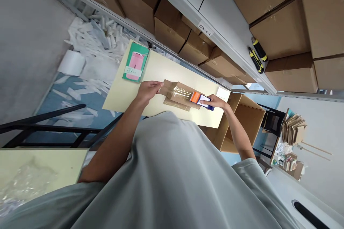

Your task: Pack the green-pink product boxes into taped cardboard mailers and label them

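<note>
Here we are, mid-job by the look of it: the small brown carton [186, 92] lies on the pale worktop [158, 66], around the middle and nearer the front edge than the left or right end. What looks like shiny clear tape [180, 93] covers part of its top, so some sealing seems done; the end flap [167, 86] juts out unfolded toward the left end, and that side looks unfinished.

Now the hands! The left hand [148, 91] comes in over the front edge, fingertips pinched together at the flap's outer end, though their exact contact is too small to be sure of. Across at the carton's right end, the right hand [217, 101] reaches inward, thumb on top, clamped round an orange-and-blue tool [195, 97], probably a tape dispenser, angled with its orange end against the carton. The green box [136, 62] sits at the far left corner.
</note>
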Demonstrator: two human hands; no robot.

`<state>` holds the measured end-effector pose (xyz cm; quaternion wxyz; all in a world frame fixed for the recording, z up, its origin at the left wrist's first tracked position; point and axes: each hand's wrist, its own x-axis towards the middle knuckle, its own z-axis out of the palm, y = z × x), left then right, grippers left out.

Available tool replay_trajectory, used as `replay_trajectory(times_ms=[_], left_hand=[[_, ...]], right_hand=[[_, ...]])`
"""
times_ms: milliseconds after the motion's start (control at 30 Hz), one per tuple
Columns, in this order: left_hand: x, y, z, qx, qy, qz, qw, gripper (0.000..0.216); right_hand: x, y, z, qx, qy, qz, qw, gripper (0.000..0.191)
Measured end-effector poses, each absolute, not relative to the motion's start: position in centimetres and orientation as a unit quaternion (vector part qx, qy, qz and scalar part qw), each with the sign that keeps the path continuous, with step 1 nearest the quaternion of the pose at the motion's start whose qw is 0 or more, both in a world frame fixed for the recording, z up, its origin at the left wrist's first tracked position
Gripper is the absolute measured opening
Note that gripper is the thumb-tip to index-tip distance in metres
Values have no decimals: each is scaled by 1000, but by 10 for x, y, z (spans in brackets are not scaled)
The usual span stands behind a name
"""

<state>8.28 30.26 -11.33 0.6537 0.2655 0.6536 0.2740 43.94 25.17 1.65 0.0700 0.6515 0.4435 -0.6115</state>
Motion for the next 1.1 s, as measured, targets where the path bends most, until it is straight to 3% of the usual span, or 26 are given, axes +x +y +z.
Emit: replay_trajectory(times_ms=[300, 433, 533, 667, 933, 1100], left_hand=[[127, 291, -154, 208, 656, 210, 694, 40], [126, 278, -147, 291, 708, 216, 606, 51], [122, 265, -131, 401, 705, 237, 534, 37], [129, 254, -112, 471, 659, 260, 526, 27], [143, 260, -125, 357, 716, 275, 534, 21], [143, 260, -128, 352, 729, 262, 525, 24]], right_hand=[[430, 253, 15, 621, 473, -620, 78, 70], [421, 257, 17, 617, 499, -601, 93, 72], [420, 257, 19, 616, 503, -596, 105, 71], [423, 253, 19, 617, 515, -586, 101, 69], [422, 250, 14, 608, 531, -581, 101, 67], [471, 226, 29, 610, 491, -611, 118, 69]])
